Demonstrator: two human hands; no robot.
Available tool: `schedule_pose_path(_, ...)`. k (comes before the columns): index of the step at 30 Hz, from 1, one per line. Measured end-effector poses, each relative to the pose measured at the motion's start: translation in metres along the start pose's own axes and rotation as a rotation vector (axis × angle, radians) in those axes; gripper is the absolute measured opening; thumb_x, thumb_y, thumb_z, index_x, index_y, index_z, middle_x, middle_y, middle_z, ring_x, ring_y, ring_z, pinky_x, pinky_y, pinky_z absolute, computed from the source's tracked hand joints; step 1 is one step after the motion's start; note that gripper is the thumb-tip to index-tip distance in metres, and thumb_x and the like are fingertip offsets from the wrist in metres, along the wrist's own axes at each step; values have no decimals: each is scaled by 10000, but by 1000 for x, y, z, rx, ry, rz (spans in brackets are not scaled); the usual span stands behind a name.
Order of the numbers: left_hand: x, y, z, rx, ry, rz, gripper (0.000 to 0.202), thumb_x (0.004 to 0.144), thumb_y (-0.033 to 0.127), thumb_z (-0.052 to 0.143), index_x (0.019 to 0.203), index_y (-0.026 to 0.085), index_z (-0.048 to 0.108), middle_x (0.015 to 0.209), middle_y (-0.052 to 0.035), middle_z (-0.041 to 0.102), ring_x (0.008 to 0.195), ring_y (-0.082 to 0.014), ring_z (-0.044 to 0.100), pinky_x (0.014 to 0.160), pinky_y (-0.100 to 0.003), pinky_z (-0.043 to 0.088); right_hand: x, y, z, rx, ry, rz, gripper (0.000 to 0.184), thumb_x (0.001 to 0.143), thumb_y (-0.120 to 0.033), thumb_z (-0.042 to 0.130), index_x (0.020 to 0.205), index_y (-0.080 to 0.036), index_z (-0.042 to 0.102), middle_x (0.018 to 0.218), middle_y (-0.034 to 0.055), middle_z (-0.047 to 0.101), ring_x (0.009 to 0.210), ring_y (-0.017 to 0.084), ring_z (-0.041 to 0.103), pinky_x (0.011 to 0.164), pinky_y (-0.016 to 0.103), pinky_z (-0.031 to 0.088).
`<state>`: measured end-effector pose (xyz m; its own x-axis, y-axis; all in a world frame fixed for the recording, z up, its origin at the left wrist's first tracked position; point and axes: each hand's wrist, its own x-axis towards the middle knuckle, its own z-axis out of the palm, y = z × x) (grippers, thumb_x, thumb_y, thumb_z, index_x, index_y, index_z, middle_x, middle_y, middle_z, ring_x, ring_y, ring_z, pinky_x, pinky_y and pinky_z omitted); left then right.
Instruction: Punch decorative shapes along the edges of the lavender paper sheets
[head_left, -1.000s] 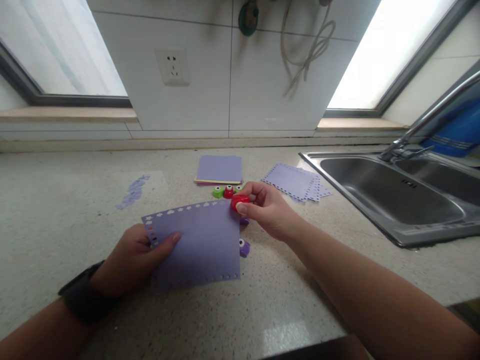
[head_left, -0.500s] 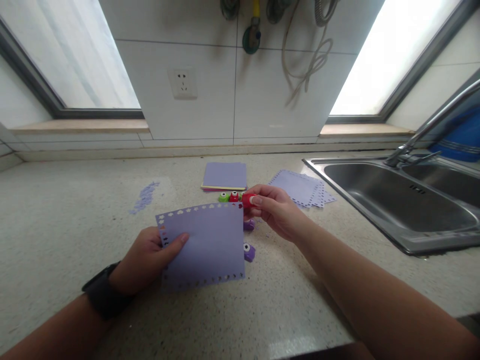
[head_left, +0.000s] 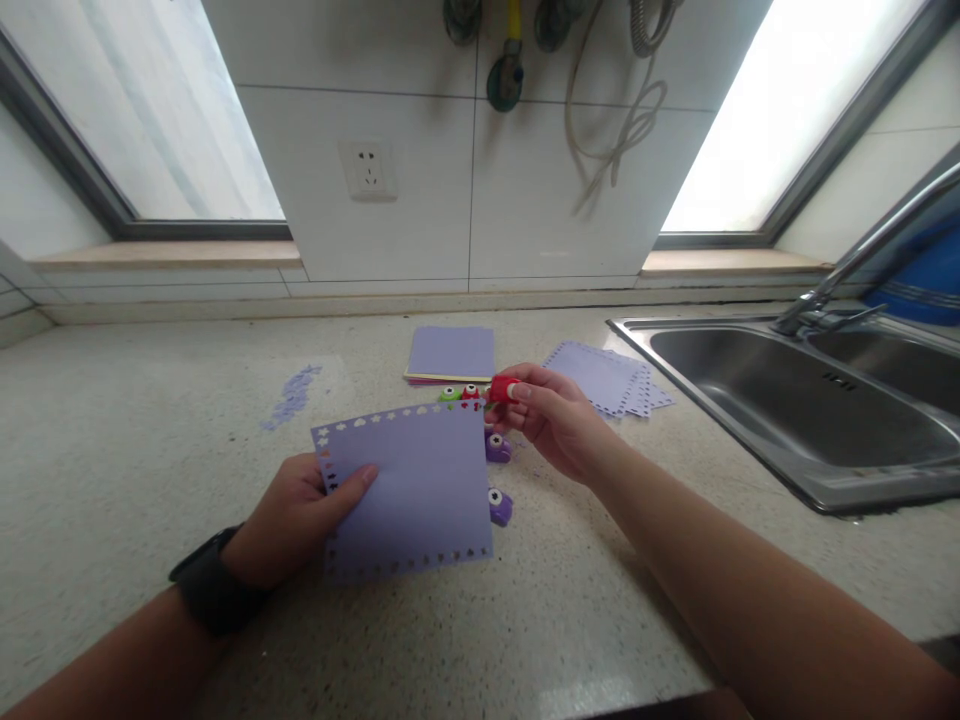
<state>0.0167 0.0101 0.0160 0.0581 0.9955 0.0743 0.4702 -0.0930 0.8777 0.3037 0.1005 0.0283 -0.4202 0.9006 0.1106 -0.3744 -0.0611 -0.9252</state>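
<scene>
My left hand (head_left: 304, 520) grips a purple sheet of paper (head_left: 420, 490) at its left edge, thumb on top. Small shaped holes run along its top, left and bottom edges. Between thumb and fingers, my right hand (head_left: 555, 415) holds a red craft punch (head_left: 504, 389) near the sheet's top right corner. Behind the sheet's top edge stand a green craft punch (head_left: 450, 394) and another red punch (head_left: 470, 392). Two purple punches, one upper (head_left: 498, 447) and one lower (head_left: 501, 506), sit by its right edge, partly covered by the sheet.
A stack of paper (head_left: 451, 352) lies at the back middle of the counter. Several punched purple sheets (head_left: 592, 372) overlap to its right, beside the steel sink (head_left: 750, 400). Purple paper scraps (head_left: 294, 395) are heaped on the left.
My right hand has lifted the red punch slightly up and right, away from the sheet's corner. The sheet and my left hand have barely moved.
</scene>
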Motion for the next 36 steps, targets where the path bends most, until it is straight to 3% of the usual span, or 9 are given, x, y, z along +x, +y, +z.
schedule_pose_path(13,0,-11,-1,-111,-14,-59,185,889,371,672,837,218,763,820,-37,818,643,-226,717,549,-290,576,-4,-1,3,37,-29,-112,216,798,-290,844,950,-229,703,939,21,752,721,130,649,700,307,525)
schedule_pose_path(23,0,-7,1,-107,6,-44,193,866,368,687,784,218,778,764,-25,794,628,-201,678,556,-268,560,-5,1,6,63,-118,-46,224,810,-309,857,943,-213,704,835,7,736,724,162,716,688,309,524)
schedule_pose_path(36,1,-4,1,-59,23,-7,182,850,353,683,742,224,751,797,-33,817,679,-219,718,596,-281,574,-5,2,8,-14,-87,-10,207,816,-311,857,942,-193,742,827,19,723,715,140,664,678,299,489)
